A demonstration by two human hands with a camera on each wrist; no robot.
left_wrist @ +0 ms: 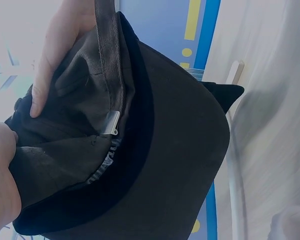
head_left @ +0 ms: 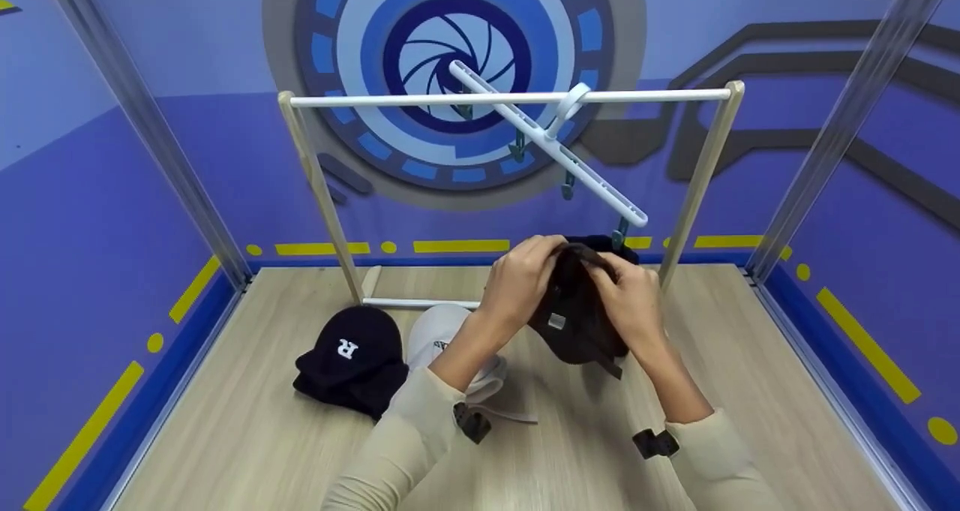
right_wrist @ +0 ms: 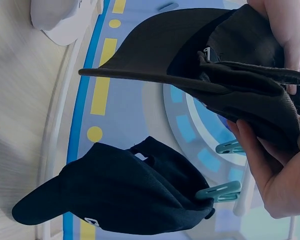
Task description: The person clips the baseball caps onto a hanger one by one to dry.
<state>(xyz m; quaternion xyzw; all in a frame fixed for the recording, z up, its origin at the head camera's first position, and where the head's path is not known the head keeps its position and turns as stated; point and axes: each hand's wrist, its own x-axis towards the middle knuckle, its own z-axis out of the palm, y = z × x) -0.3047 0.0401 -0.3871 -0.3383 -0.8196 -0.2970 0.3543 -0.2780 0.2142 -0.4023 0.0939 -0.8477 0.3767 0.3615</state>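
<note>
Both hands hold a dark brown baseball cap (head_left: 574, 323) by its crown, below the right end of a white clip hanger (head_left: 551, 139). My left hand (head_left: 517, 278) grips its left side, fingers at the upper edge. On the other side, my right hand (head_left: 636, 297) pinches the fabric with thumb and fingers. The brim (left_wrist: 185, 130) points down, and a strap with a metal buckle (left_wrist: 111, 123) crosses the back opening. Behind it, a navy cap (right_wrist: 130, 192) hangs from a green clip (right_wrist: 220, 191) at the hanger's end, mostly hidden in the head view.
The hanger hooks over the white rod (head_left: 375, 101) of a wooden-legged rack and slants across it. More green clips (head_left: 568, 184) dangle along the bar. On the table (head_left: 247, 421) at left lie black caps (head_left: 360, 353), beside a light grey cap (head_left: 439, 331) partly behind the left forearm.
</note>
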